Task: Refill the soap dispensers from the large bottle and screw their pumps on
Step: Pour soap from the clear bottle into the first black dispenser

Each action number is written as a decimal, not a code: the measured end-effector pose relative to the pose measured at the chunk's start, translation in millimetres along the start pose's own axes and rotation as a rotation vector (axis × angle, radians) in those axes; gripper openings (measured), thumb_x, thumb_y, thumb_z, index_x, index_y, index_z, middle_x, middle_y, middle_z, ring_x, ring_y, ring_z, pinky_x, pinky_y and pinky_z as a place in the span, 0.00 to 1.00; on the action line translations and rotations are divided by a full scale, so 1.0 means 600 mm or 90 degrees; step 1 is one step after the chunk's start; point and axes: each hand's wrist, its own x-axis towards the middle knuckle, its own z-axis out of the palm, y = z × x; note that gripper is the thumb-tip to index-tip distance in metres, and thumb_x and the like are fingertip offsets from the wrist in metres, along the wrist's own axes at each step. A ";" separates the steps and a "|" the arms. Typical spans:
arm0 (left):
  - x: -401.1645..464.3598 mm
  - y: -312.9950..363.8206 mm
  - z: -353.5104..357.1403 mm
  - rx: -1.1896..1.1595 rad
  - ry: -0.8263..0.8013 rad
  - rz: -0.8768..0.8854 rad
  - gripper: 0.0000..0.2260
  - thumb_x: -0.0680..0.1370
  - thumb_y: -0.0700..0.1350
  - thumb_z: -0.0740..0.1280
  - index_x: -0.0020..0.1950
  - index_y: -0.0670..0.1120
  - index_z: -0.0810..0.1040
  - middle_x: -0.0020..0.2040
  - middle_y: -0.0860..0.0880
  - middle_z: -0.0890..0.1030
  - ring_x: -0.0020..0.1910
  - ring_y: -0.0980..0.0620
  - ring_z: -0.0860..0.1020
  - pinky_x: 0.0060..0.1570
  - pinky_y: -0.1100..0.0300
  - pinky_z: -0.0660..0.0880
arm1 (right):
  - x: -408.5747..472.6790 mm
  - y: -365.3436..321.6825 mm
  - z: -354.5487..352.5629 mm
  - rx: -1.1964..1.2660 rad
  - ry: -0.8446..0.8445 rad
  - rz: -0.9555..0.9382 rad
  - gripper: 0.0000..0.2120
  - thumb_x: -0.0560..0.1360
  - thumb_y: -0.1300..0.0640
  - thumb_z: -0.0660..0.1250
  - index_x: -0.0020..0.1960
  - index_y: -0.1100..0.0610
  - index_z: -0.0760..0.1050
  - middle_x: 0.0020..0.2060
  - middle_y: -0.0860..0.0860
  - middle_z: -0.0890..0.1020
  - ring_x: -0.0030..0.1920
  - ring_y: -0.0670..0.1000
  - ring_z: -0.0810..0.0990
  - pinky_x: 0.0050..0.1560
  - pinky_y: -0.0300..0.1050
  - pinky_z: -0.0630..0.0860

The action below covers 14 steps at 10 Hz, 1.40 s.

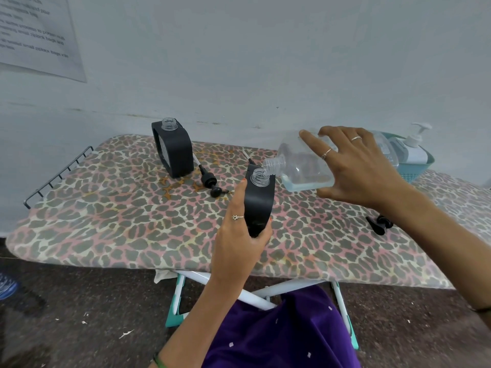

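Observation:
My left hand (236, 235) grips a black soap dispenser (259, 200) with a clear open neck, held upright above the board. My right hand (356, 166) holds the large clear bottle (297, 166) tipped on its side, its mouth touching the dispenser's neck; pale blue liquid lies along its lower side. A second black dispenser (172, 150) stands open-necked at the back left. One black pump (210, 179) lies beside it on the board. Another black pump (378, 224) lies at the right, partly behind my right forearm.
The leopard-print ironing board (132, 221) stands against a pale wall, with a wire rack (55, 176) at its left end. A teal basket (414, 166) holding a white pump bottle (414, 144) sits at the back right. White and teal legs show below.

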 end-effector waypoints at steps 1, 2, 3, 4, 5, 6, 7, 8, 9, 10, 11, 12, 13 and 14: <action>0.000 -0.002 0.000 -0.005 -0.005 0.001 0.39 0.73 0.48 0.73 0.76 0.53 0.54 0.66 0.45 0.73 0.54 0.50 0.80 0.46 0.56 0.81 | 0.000 0.000 0.000 0.002 -0.001 0.000 0.52 0.57 0.45 0.80 0.74 0.55 0.61 0.61 0.63 0.73 0.60 0.66 0.73 0.60 0.66 0.67; 0.001 -0.004 0.000 0.002 -0.011 0.010 0.38 0.73 0.48 0.72 0.76 0.51 0.53 0.66 0.45 0.73 0.55 0.49 0.80 0.46 0.55 0.81 | 0.000 0.000 0.001 0.004 0.002 0.000 0.51 0.57 0.45 0.79 0.74 0.56 0.61 0.61 0.63 0.73 0.60 0.67 0.73 0.60 0.66 0.67; 0.001 -0.004 0.000 0.001 -0.011 0.009 0.38 0.73 0.49 0.71 0.76 0.51 0.53 0.66 0.45 0.73 0.55 0.49 0.80 0.46 0.55 0.81 | 0.000 -0.001 0.001 0.003 0.002 0.000 0.51 0.57 0.46 0.80 0.74 0.56 0.61 0.61 0.63 0.73 0.60 0.67 0.73 0.60 0.66 0.67; 0.001 -0.004 0.000 -0.003 -0.011 0.011 0.38 0.73 0.49 0.71 0.77 0.51 0.53 0.67 0.45 0.72 0.55 0.49 0.79 0.47 0.56 0.81 | 0.000 0.000 0.001 0.002 0.004 0.000 0.51 0.57 0.46 0.80 0.74 0.56 0.61 0.61 0.63 0.73 0.60 0.67 0.73 0.60 0.66 0.67; 0.001 -0.004 0.001 0.004 -0.006 0.012 0.38 0.73 0.48 0.72 0.76 0.51 0.53 0.66 0.45 0.73 0.55 0.50 0.80 0.47 0.57 0.81 | 0.000 0.000 0.001 -0.002 0.008 -0.001 0.51 0.56 0.46 0.80 0.74 0.56 0.61 0.60 0.63 0.73 0.59 0.67 0.73 0.60 0.66 0.67; 0.001 -0.002 0.001 0.005 -0.004 0.005 0.39 0.73 0.48 0.73 0.76 0.52 0.53 0.66 0.45 0.74 0.54 0.49 0.80 0.45 0.58 0.81 | 0.000 0.001 0.001 -0.008 0.011 -0.004 0.52 0.56 0.46 0.80 0.74 0.56 0.62 0.60 0.64 0.74 0.59 0.67 0.74 0.59 0.66 0.68; 0.001 -0.002 0.000 0.001 -0.004 0.009 0.38 0.73 0.47 0.73 0.76 0.52 0.54 0.66 0.44 0.73 0.54 0.49 0.79 0.45 0.58 0.81 | 0.000 0.000 0.001 -0.009 0.007 -0.004 0.52 0.56 0.45 0.80 0.74 0.56 0.61 0.60 0.64 0.73 0.59 0.67 0.74 0.60 0.66 0.68; 0.002 -0.003 -0.001 0.001 -0.007 0.016 0.38 0.73 0.48 0.72 0.76 0.50 0.54 0.67 0.44 0.72 0.55 0.49 0.79 0.46 0.58 0.81 | 0.001 0.001 0.001 -0.011 0.005 -0.004 0.52 0.56 0.45 0.80 0.74 0.56 0.61 0.61 0.64 0.73 0.59 0.67 0.73 0.60 0.66 0.68; 0.001 -0.004 0.000 0.000 -0.013 0.016 0.37 0.73 0.49 0.71 0.76 0.51 0.53 0.66 0.44 0.73 0.55 0.49 0.80 0.46 0.57 0.81 | 0.001 0.002 0.002 -0.012 0.004 -0.003 0.52 0.56 0.45 0.80 0.74 0.55 0.60 0.61 0.63 0.73 0.59 0.67 0.73 0.60 0.66 0.67; 0.001 -0.003 0.001 -0.001 -0.010 0.011 0.38 0.73 0.48 0.72 0.76 0.51 0.54 0.65 0.45 0.73 0.54 0.49 0.80 0.46 0.57 0.81 | 0.000 0.002 0.003 -0.012 0.003 -0.002 0.53 0.56 0.45 0.81 0.74 0.55 0.60 0.61 0.63 0.73 0.60 0.67 0.73 0.60 0.66 0.67; 0.001 -0.003 0.001 -0.004 -0.010 0.011 0.38 0.73 0.49 0.71 0.76 0.51 0.53 0.65 0.45 0.73 0.54 0.49 0.80 0.45 0.55 0.81 | 0.000 0.002 0.002 -0.014 0.003 -0.003 0.53 0.56 0.45 0.81 0.74 0.55 0.60 0.61 0.63 0.73 0.60 0.66 0.73 0.60 0.66 0.67; 0.001 -0.005 0.000 -0.010 -0.017 0.012 0.38 0.73 0.49 0.71 0.76 0.52 0.52 0.66 0.45 0.73 0.55 0.49 0.80 0.46 0.55 0.81 | 0.001 0.003 0.002 -0.015 0.001 -0.003 0.53 0.56 0.45 0.81 0.74 0.55 0.60 0.61 0.63 0.73 0.60 0.66 0.73 0.60 0.66 0.68; 0.001 -0.006 0.000 -0.010 -0.018 0.009 0.39 0.73 0.48 0.72 0.77 0.52 0.52 0.66 0.45 0.73 0.55 0.49 0.80 0.46 0.56 0.81 | 0.001 0.002 0.003 -0.015 -0.001 -0.003 0.53 0.56 0.45 0.81 0.74 0.55 0.60 0.61 0.63 0.73 0.60 0.66 0.73 0.60 0.66 0.67; 0.001 -0.006 0.000 -0.005 -0.017 0.009 0.39 0.73 0.49 0.71 0.76 0.52 0.52 0.65 0.44 0.74 0.54 0.49 0.80 0.46 0.56 0.81 | 0.001 0.002 0.003 -0.014 -0.001 -0.002 0.53 0.56 0.45 0.81 0.74 0.55 0.60 0.61 0.63 0.73 0.60 0.67 0.73 0.60 0.66 0.67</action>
